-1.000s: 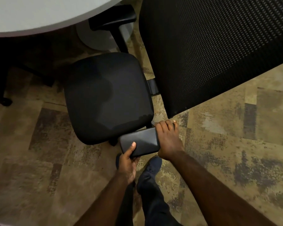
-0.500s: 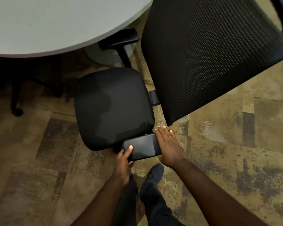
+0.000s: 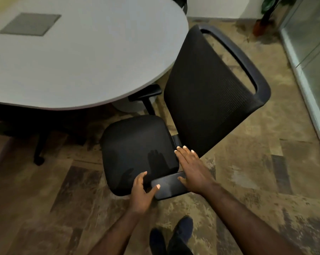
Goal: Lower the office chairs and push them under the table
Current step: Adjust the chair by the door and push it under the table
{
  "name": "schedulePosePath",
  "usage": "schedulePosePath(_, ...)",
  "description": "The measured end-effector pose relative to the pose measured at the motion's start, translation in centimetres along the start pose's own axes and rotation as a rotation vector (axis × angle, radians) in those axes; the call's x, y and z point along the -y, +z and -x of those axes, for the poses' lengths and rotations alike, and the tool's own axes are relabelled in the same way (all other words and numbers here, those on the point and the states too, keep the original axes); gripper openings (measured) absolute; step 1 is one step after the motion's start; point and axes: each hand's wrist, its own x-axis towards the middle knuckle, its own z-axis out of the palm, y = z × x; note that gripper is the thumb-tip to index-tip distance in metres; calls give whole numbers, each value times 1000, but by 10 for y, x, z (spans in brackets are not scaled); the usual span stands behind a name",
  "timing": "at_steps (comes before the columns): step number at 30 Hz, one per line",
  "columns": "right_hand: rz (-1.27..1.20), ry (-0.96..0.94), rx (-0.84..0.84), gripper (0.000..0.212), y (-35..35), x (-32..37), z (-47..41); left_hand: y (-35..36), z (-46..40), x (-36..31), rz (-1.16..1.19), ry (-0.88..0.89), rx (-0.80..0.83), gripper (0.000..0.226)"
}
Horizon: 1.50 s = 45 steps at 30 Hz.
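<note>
A black office chair stands beside the grey round table point(image 3: 82, 61), its seat point(image 3: 137, 151) just outside the table edge and its mesh back point(image 3: 207, 92) towards the right. Its far armrest point(image 3: 146, 92) reaches under the tabletop. The near armrest pad point(image 3: 167, 187) lies between my hands. My left hand point(image 3: 142, 192) has its fingers spread, the thumb on the pad and the fingertips at the seat's front corner. Flat and open, my right hand point(image 3: 192, 168) rests on the pad's right end, its fingers pointing at the base of the back.
A second chair's leg and caster point(image 3: 38, 159) show in the shadow under the table at left. The table's pedestal point(image 3: 129, 107) stands behind the seat. A glass partition point(image 3: 312, 52) runs along the right, a potted plant point(image 3: 266, 15) by it. My shoes point(image 3: 174, 236) are on the patterned carpet.
Both hands have loosened from their grip on the near armrest and now lie open with spread fingers. The view has risen, showing more of the table and the chair back.
</note>
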Motion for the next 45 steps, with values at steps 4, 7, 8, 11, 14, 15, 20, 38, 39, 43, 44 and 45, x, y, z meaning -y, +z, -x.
schedulePosePath(4,35,-2,-93,88,-37,6,12,-25,3,-17,-197,164,34,75)
schedulePosePath(7,77,12,-167,83,-67,6,24,-39,-1,-41,-281,270,-15,76)
schedulePosePath(8,92,19,-185,82,-78,5,28,-42,-4,-51,-304,309,-25,77)
schedulePosePath(11,140,29,-240,82,-112,-5,37,-48,-8,-88,-353,389,-54,77)
schedulePosePath(14,183,24,-297,82,-146,-23,38,-46,-13,-126,-382,434,-86,76)
schedulePosePath(15,189,15,-319,81,-159,-30,39,-43,-13,-140,-385,459,-96,76)
schedulePosePath(20,191,-48,-424,76,-204,-73,38,-19,-14,-198,-388,532,-202,74)
schedulePosePath(38,242,-258,-516,69,-304,-247,1,107,-22,-352,-248,481,-337,70)
schedulePosePath(39,238,-265,-513,68,-308,-256,-7,114,-29,-359,-235,489,-327,69)
schedulePosePath(43,242,-289,-472,70,-306,-273,-34,132,-41,-377,-198,518,-297,69)
schedulePosePath(44,248,-298,-446,71,-307,-282,-47,138,-50,-385,-179,520,-306,68)
schedulePosePath(45,250,-304,-434,73,-308,-292,-60,145,-59,-392,-168,514,-317,67)
